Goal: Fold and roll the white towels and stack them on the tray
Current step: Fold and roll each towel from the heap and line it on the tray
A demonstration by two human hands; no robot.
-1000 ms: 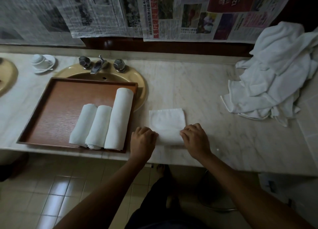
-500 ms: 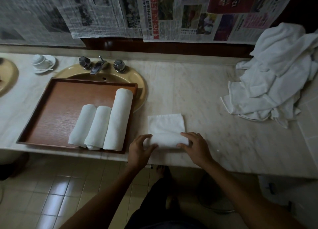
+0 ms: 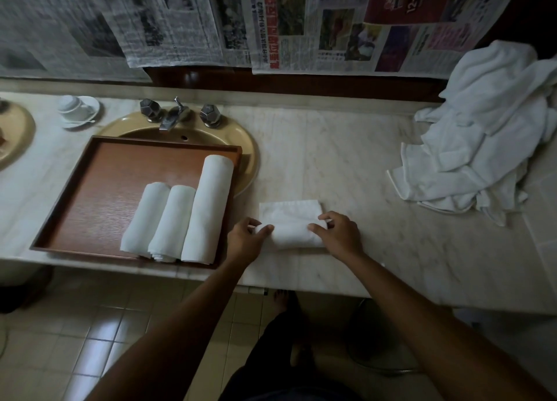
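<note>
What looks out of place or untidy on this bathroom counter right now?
The wooden tray sits over the sink basin, covering part of it. Its three rolled towels do not match: one is longer. A crumpled heap of white towels sprawls at the counter's right end. Nothing looks spilled or damaged.

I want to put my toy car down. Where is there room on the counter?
Bare marble lies between the sink and the heap of loose towels. The wooden tray is bare left of its three rolled towels. It is crowded where both hands roll the towel.
</note>
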